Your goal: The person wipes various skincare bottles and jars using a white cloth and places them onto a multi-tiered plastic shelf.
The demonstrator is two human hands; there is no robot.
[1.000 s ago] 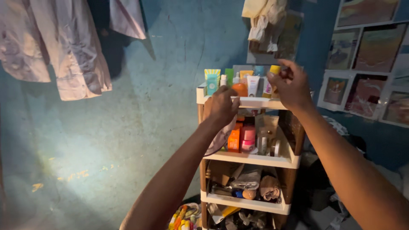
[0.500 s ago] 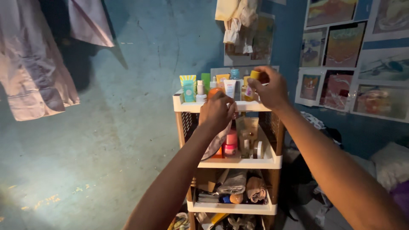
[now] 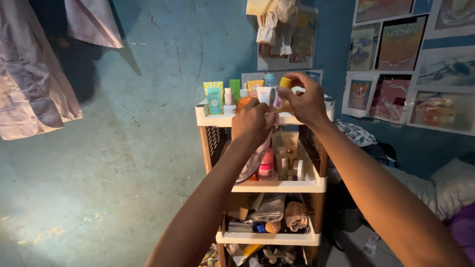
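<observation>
A white shelf cart (image 3: 210, 120) with brown posts stands against the blue wall. Its top tier is packed with tubes and bottles: a teal and yellow tube (image 3: 213, 97), a green box (image 3: 234, 89), a white spray bottle (image 3: 228, 102) and a blue-capped bottle (image 3: 269, 79). My left hand (image 3: 253, 124) is closed at the top tier's front rim around an orange bottle (image 3: 246, 103), whose top shows above my fingers. My right hand (image 3: 303, 103) pinches a yellow-capped tube (image 3: 284, 84) just above the tier, close to my left hand.
Lower tiers hold a pink jar (image 3: 267, 163), small containers, cloths and bags. Pale shirts (image 3: 29, 94) hang at the upper left. Cloth (image 3: 269, 22) hangs above the cart, and pictures (image 3: 401, 44) cover the right wall. Bedding (image 3: 452, 185) lies at the right.
My right hand has moved left with the yellow-capped tube, closer to my left hand. My left hand stays at the top tier's front rim. The view has shifted slightly.
</observation>
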